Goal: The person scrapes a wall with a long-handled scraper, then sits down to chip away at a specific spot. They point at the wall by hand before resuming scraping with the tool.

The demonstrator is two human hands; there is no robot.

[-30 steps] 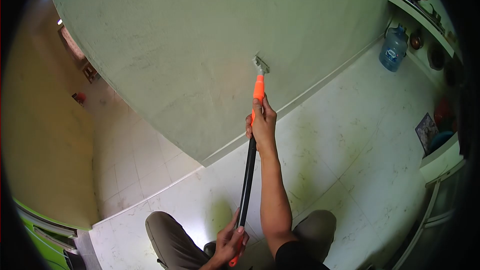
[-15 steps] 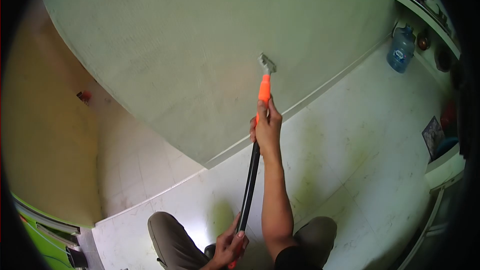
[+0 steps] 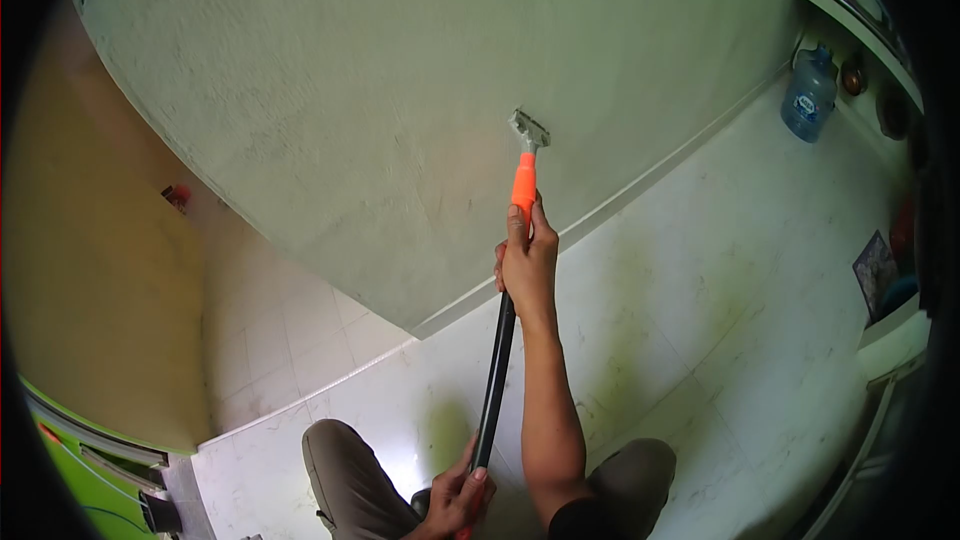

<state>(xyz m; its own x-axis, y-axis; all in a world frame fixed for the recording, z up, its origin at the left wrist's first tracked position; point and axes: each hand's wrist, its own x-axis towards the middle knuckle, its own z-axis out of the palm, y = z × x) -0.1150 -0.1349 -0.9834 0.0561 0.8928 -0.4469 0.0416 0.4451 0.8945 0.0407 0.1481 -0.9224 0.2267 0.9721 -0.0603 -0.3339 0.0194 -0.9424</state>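
Note:
A long-handled scraper (image 3: pixel 497 370) has a black shaft, an orange upper grip and a metal head. Its head is at the pale green wall (image 3: pixel 400 60); whether it touches the surface is hard to tell. My right hand (image 3: pixel 528 260) is wrapped round the orange grip just below the head, with the arm stretched forward. Near the bottom of the view, my left hand (image 3: pixel 459 498) is closed round the lower end of the shaft, between my knees.
A blue water jug (image 3: pixel 809 95) stands on the floor (image 3: pixel 640 340) at the right, beside a shelf (image 3: pixel 860 15) with items on it. A doorway opening and yellowish wall (image 3: pixel 100 270) are at the left. A dark bucket (image 3: pixel 160 513) sits lower left.
The scraper head and my right hand have shifted slightly left, and the head has turned a little. The whole view has shifted slightly. Both hands keep their hold.

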